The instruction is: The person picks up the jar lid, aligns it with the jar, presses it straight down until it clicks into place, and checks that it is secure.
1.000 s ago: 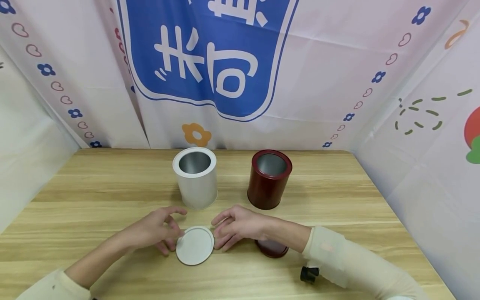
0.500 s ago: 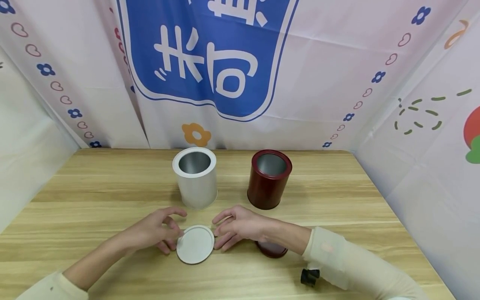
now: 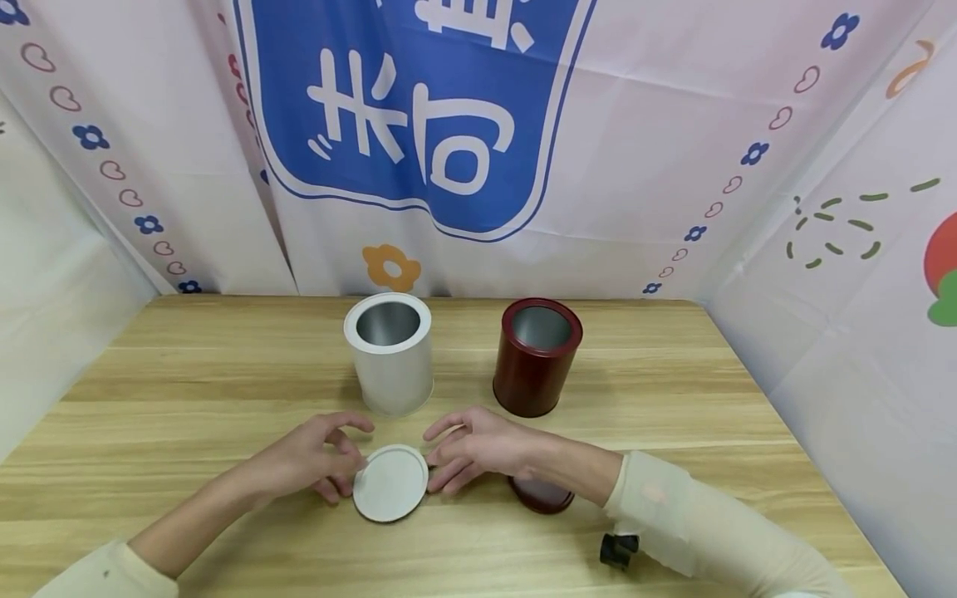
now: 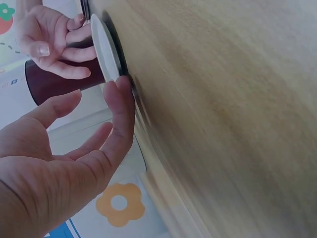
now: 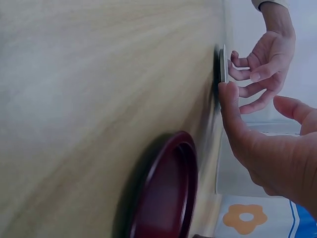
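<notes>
A white tin lid (image 3: 391, 483) lies between the fingertips of both hands. Its near edge shows a dark shadow beneath, and in the left wrist view a dark gap runs between the lid (image 4: 105, 48) and the table. My left hand (image 3: 317, 457) touches the lid's left rim with its fingertips (image 4: 119, 94), its other fingers spread apart. On the opposite rim are the fingertips of my right hand (image 3: 478, 453); its thumb stands clear in the right wrist view. Behind them stand an open white tin (image 3: 396, 378) and an open dark red tin (image 3: 532, 378).
A dark red lid (image 3: 542, 496) lies on the wooden table (image 3: 224, 357), partly hidden under my right forearm. A small black object (image 3: 618, 549) is by the right sleeve. Printed cloth (image 3: 635, 166) hangs behind the table and at both sides.
The white lid has shifted slightly away from me and up between the fingertips, and the shadow under its near edge now shows. Both hands have barely moved; the tins are still.
</notes>
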Demonstrator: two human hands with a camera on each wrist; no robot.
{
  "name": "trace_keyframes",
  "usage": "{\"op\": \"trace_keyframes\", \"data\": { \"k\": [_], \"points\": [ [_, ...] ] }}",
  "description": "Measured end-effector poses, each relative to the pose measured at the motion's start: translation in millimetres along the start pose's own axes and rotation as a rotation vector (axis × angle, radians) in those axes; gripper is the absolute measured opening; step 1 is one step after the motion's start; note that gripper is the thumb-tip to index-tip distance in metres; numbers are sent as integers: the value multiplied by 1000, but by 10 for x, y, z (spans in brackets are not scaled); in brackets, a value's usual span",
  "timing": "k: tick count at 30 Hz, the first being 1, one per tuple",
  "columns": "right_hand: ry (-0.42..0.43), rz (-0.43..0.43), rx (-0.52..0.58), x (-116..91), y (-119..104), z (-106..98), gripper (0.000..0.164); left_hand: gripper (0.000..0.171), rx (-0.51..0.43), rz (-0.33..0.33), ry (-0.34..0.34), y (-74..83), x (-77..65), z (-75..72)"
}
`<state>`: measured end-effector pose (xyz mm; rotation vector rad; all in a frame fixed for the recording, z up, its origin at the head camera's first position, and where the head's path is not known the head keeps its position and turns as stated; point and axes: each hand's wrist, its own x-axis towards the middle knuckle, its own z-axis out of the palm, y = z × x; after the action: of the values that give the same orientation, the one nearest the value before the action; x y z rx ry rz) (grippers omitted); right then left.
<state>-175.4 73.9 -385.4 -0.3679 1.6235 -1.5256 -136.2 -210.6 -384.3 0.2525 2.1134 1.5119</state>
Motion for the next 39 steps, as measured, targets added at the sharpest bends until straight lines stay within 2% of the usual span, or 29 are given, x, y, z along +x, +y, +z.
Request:
{"op": "trace_keyframes", "data": {
  "k": [15,21,28,39],
  "points": [
    [47,-41,1,-75,-160,-32,42,53,-63,19,54,85,13,-32],
    [56,-70,-7,-113,-255,-39,42,53,-52,25,125,146,17,-10],
    [64,-93,-10,-171,-382,-43,42,51,-18,61,197,260,-7,-5],
    [61,-141,-28,-245,-588,-50,39,54,-34,120,218,474,-62,-34]
  ]
}}
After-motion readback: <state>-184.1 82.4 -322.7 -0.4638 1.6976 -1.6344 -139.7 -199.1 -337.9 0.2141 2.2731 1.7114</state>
